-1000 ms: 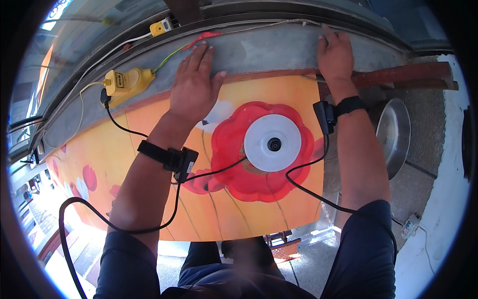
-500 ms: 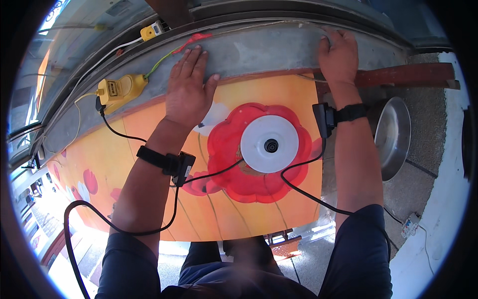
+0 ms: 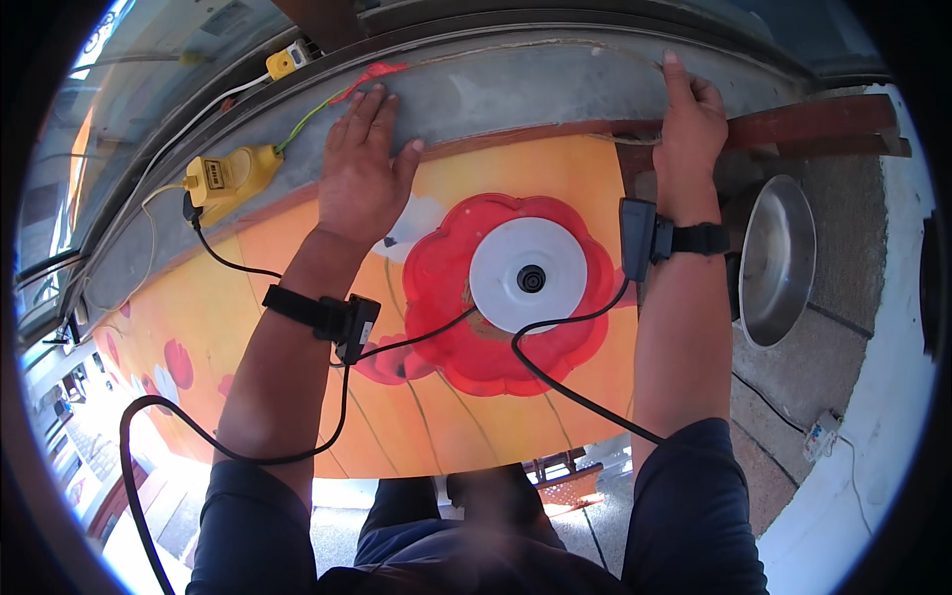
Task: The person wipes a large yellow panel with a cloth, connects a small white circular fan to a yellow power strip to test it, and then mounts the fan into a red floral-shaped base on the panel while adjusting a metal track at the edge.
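My left hand (image 3: 362, 183) lies flat on the grey ledge (image 3: 516, 99), its fingertips beside a red piece of tape or ribbon (image 3: 377, 71). From that red piece a green-yellow wire (image 3: 307, 117) leads to a yellow extension socket (image 3: 238, 174) with plugs in it. A thin brownish wire (image 3: 496, 53) runs along the back of the ledge to my right hand (image 3: 689, 124). There my thumb points up and the fingers are curled, closed on the wire. Black straps with small boxes and cables sit on both wrists.
On the orange floral table (image 3: 426, 436), a red flower-shaped tray (image 3: 436, 258) holds a round white kettle base (image 3: 506, 248). A metal basin (image 3: 778, 263) stands right of my right forearm, near a dark wooden beam (image 3: 813, 134). Another yellow plug (image 3: 288, 61) lies behind the ledge.
My right hand has turned, its thumb now upward, and shifted slightly right, with the thin wire drawn along the ledge. The left hand stays flat on the ledge. The view has shifted slightly.
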Action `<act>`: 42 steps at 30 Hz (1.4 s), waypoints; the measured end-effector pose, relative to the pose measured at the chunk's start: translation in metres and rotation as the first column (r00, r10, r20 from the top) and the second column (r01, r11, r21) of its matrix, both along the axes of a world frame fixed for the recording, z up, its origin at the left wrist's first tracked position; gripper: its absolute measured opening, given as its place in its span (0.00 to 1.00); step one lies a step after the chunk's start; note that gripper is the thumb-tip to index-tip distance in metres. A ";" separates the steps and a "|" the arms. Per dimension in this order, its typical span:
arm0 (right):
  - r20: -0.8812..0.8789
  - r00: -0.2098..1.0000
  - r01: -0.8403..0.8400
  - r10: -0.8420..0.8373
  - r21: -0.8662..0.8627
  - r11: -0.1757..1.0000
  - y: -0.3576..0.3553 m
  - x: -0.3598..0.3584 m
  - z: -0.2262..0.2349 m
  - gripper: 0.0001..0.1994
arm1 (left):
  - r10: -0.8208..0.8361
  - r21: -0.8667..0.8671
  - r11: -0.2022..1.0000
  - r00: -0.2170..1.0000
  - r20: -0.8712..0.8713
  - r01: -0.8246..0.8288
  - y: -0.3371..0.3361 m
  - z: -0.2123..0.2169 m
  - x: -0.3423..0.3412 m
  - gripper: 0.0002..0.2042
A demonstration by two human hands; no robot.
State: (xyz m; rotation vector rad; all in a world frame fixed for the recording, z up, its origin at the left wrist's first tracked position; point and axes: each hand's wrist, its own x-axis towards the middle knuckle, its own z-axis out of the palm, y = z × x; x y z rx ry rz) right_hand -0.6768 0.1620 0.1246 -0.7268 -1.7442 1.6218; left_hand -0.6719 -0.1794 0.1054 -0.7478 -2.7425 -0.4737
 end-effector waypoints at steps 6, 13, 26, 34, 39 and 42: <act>0.130 0.991 -0.001 -0.012 0.096 0.995 0.013 -0.022 0.003 0.16 | -0.001 -0.008 1.000 1.000 0.010 0.001 0.000 0.001 0.001 0.26; 0.269 0.962 -0.072 -0.046 0.412 0.908 0.020 -0.036 -0.009 0.13 | 0.000 0.001 1.000 1.000 0.022 0.000 0.000 0.001 0.001 0.27; 0.305 0.947 -0.153 -0.097 0.699 0.699 0.020 -0.039 -0.010 0.24 | -0.002 0.024 1.000 1.000 -0.017 0.003 0.000 -0.001 0.001 0.26; 0.350 0.937 -0.237 -0.012 0.659 0.714 0.049 -0.047 -0.031 0.20 | -0.007 0.067 0.998 1.000 -0.028 0.009 0.001 0.001 0.001 0.26; 0.430 0.902 -0.273 -0.049 0.653 0.706 0.038 -0.043 -0.021 0.18 | 0.002 0.086 0.996 1.000 -0.019 0.000 -0.003 0.000 0.002 0.26; 0.417 0.908 -0.249 -0.038 0.611 0.752 0.042 -0.039 -0.021 0.20 | 0.004 0.084 0.996 1.000 0.012 -0.005 -0.002 0.002 0.002 0.27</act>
